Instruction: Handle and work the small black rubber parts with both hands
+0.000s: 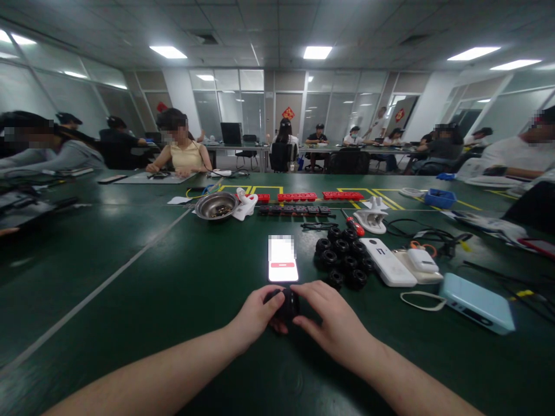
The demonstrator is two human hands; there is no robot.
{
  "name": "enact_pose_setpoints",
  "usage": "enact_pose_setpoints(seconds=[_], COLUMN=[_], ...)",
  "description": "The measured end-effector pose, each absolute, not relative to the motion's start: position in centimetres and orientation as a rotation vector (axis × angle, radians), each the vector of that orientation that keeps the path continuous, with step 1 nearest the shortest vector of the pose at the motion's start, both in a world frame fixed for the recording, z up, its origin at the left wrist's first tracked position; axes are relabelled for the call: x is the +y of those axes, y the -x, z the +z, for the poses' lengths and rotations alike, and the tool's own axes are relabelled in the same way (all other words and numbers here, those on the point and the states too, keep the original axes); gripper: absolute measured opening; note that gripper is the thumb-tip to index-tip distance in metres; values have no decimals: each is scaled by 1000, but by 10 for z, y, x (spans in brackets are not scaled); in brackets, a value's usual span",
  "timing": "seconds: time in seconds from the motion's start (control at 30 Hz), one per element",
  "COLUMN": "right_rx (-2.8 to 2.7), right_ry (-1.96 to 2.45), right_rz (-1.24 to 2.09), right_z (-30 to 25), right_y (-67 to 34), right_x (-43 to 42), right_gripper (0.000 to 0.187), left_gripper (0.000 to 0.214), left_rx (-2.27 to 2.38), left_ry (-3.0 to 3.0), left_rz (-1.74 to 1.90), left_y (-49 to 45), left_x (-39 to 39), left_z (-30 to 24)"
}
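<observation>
Both my hands meet low at the centre of the dark green table (143, 300). My left hand (255, 315) and my right hand (332, 318) are closed together around one small black round part (288, 304), which rests on or just above the table. A lit phone (282, 259) lies flat right behind it. To the right of the phone sits a cluster of several matching black round parts (344, 254).
A metal bowl (215, 206) and rows of red and black pieces (299, 197) lie further back. White power banks (388, 261), a light blue box (479, 301), a red-handled screwdriver (353, 222) and cables crowd the right. Other people sit at tables around the room.
</observation>
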State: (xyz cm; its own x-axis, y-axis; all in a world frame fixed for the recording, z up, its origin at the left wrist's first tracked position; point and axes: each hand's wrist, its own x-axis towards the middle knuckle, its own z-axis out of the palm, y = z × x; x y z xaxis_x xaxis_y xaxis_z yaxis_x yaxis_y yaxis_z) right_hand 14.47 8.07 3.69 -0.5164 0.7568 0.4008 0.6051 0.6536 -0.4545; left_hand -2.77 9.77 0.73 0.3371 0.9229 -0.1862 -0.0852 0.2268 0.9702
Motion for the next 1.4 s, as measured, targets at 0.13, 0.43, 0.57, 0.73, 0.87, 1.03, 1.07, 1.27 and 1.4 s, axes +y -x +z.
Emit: enact_pose_setpoints(seconds=[0.13,0.43,0.57,0.73,0.87,1.03,1.07,1.27,1.4], right_rx=[-2289,-2277,-2306,-2263,-2272,-2305,-2311,-2267,-2258], right_ry=[1052,1131,983,1128,1241,1076,1050,1146,1237], right_rz=[356,386,347,361,418,378,368,378,375], right_z=[39,38,39,40,39,38,38,41,40], right_y=[-146,-144,-145,-146,-144,-144,-145,-146,-145], right_x=[80,79,79,79,80,81,81,80,79], right_gripper=[39,25,38,35,21,37,40,34,19], left_gripper=[54,59,56,47,50,55,53,47,49], left_rx=[980,961,949,970,980,950,957,992,991], left_ry=[-1091,-1140,-1115,-1117,-1128,-1118,-1115,-1116,-1146], left_rz=[893,873,885,904,883,875,878,890,852], left_y=[27,27,27,28,28,26,26,27,27], left_x=[98,97,99,97,96,99,99,96,95], left_z=[5,4,2,4,6,4,4,9,11])
